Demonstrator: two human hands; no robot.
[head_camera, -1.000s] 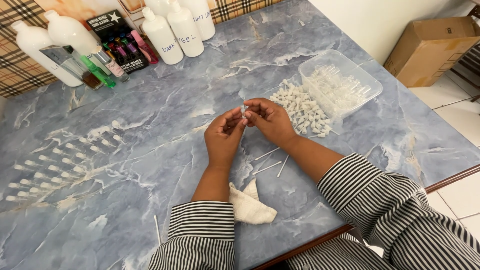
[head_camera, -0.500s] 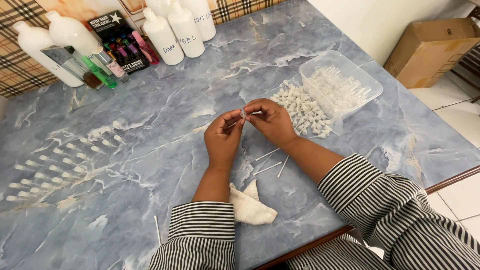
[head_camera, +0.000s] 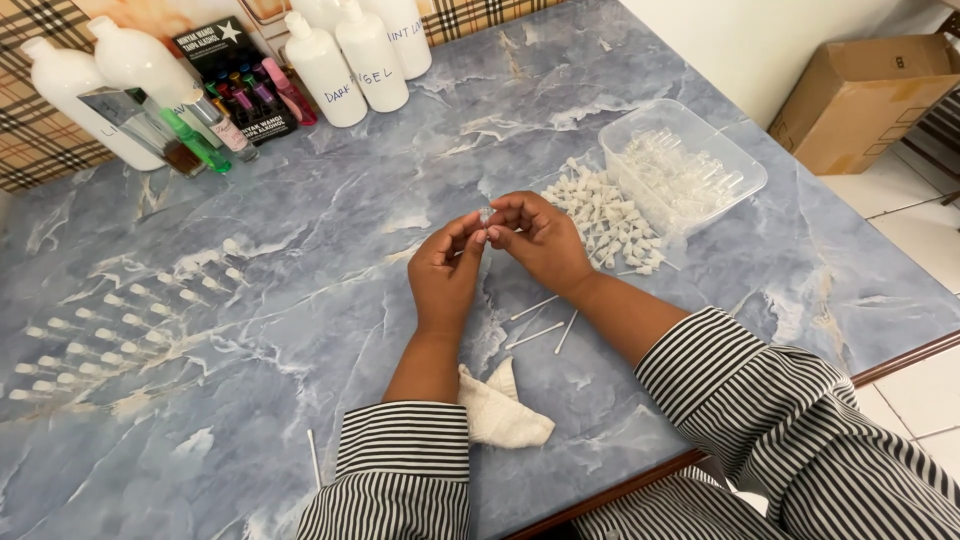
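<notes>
Both hands are raised together above the centre of the blue marbled table (head_camera: 300, 400). The left hand (head_camera: 447, 275) and right hand (head_camera: 540, 240) meet at the fingertips, pinched together on a small clear vial (head_camera: 487, 214); the item is tiny and partly covered, so its exact form is uncertain.

Surrounding items, by clock direction from the hands:
- 1 o'clock: a clear plastic tray (head_camera: 745, 178) filled with clear vials.
- 2 o'clock: a heap of small white caps (head_camera: 605, 215), touching the tray's near side.
- 5 o'clock: thin white sticks (head_camera: 535, 335) lying loose on the table, just below the right wrist.
- 6 o'clock: a crumpled white cloth (head_camera: 500, 410) between the two striped sleeves.
- 9 o'clock: rows of small filled vials (head_camera: 120, 325) laid flat.
- 11 o'clock: white squeeze bottles (head_camera: 350, 60), a black box of coloured bottles (head_camera: 235, 75) and a green bottle (head_camera: 195, 140).
- 2 o'clock, off the table: a cardboard box (head_camera: 870, 95) on the floor
</notes>
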